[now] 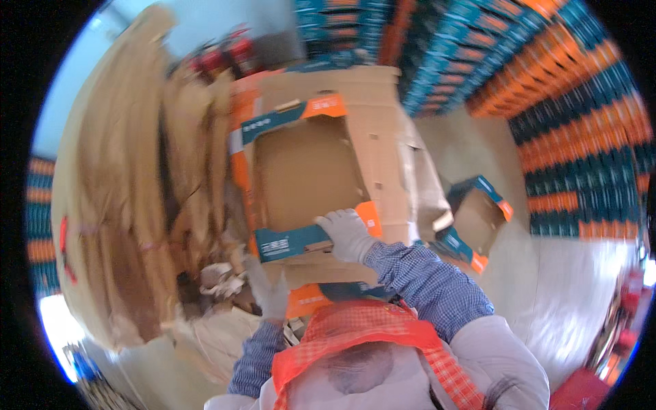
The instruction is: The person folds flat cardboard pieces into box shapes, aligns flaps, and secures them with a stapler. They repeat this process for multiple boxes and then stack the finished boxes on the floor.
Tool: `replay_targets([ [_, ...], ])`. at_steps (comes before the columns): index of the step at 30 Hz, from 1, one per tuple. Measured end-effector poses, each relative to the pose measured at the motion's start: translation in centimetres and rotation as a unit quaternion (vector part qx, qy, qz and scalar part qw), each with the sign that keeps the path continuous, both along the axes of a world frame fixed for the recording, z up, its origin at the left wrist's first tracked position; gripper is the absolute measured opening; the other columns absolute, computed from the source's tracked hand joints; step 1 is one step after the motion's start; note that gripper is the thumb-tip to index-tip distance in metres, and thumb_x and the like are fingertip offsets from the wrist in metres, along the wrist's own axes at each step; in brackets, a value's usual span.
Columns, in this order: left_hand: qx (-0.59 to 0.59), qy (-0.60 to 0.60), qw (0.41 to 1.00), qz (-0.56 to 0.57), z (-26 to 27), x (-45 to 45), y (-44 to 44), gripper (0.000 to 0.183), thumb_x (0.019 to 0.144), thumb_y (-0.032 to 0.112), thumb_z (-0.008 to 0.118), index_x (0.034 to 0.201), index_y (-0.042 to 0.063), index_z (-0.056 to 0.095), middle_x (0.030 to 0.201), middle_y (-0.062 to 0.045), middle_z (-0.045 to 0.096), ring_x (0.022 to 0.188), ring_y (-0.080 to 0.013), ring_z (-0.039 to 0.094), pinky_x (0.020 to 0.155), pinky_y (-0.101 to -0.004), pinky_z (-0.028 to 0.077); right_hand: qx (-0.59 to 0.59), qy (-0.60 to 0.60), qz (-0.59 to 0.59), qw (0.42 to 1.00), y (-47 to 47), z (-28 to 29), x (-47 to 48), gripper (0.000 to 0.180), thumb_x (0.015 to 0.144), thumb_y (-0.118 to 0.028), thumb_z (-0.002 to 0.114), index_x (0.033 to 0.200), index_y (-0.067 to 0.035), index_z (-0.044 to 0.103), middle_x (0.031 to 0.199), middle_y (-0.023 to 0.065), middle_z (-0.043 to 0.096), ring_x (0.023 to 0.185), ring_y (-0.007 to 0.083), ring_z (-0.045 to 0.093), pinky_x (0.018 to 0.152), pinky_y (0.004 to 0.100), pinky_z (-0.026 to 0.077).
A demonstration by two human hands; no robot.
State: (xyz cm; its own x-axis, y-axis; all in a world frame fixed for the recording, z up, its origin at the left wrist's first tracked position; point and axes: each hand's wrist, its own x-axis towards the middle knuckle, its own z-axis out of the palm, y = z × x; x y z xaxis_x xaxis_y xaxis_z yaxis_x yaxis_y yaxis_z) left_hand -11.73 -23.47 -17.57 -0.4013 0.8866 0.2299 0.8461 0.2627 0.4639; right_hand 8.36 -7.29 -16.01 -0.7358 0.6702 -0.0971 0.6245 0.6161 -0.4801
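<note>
An open cardboard tray box (pixel 310 174) with a green and orange printed rim lies before me, its brown inside facing up. My right hand (pixel 349 237), in a pale glove, grips the tray's near wall, fingers curled over its edge. At the tray's near left corner is my left hand (pixel 267 293), also gloved, thumb and fingers spread with nothing between them. Whether its fingertips touch the corner is blurred. Beneath the tray lies flat brown cardboard (pixel 382 102), with an orange and green printed flap (pixel 307 301) close to my apron.
Tall bundles of brown cardboard (pixel 118 179) stand on the left, with crumpled paper (pixel 223 279) beside them. Another tray box (pixel 479 220) sits on the floor at right. Stacked green and orange cartons (pixel 579 154) line the right side. Red fire extinguishers (pixel 241 48) stand behind.
</note>
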Motion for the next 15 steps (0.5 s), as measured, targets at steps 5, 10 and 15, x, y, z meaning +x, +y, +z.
replay_targets([
  [5, -0.068, -0.004, 0.922, -0.382, 3.3, 12.0, -0.8, 0.047, 0.077, 0.004, 0.058, 0.123, -0.002, 0.052, 0.119, -0.023, 0.056, 0.11, -0.0414, 0.054, 0.094, -0.047, 0.045, 0.012, 0.082, -0.183, 0.98, -3.7, 2.8, 16.2, 0.063, 0.065, -0.018, 0.07, 0.124, -0.008, 0.053, 0.107, 0.0124, 0.06, 0.102, 0.0314, 0.058, 0.088, 0.0413, 0.043],
  [10, -0.162, -0.258, 0.716, -0.629, -2.1, 33.1, -0.8, 0.034, 0.086, 0.014, 0.06, 0.117, 0.0, 0.059, 0.112, -0.02, 0.061, 0.103, -0.0364, 0.059, 0.091, -0.0426, 0.047, 0.039, 0.063, -0.33, 0.941, -9.4, 2.5, 34.2, 0.067, 0.062, -0.021, 0.072, 0.125, -0.009, 0.052, 0.103, 0.0124, 0.061, 0.097, 0.0323, 0.059, 0.084, 0.0434, 0.045],
  [15, -0.252, -0.051, 0.584, -0.77, -13.6, 51.1, -1.2, 0.036, 0.088, 0.017, 0.05, 0.118, -0.002, 0.057, 0.114, -0.022, 0.061, 0.11, -0.0327, 0.057, 0.098, -0.0447, 0.042, 0.006, -0.033, -0.382, 0.924, -13.9, -5.4, 46.6, 0.067, 0.062, -0.021, 0.071, 0.125, -0.011, 0.053, 0.103, 0.0113, 0.062, 0.095, 0.03, 0.06, 0.083, 0.0428, 0.044],
])
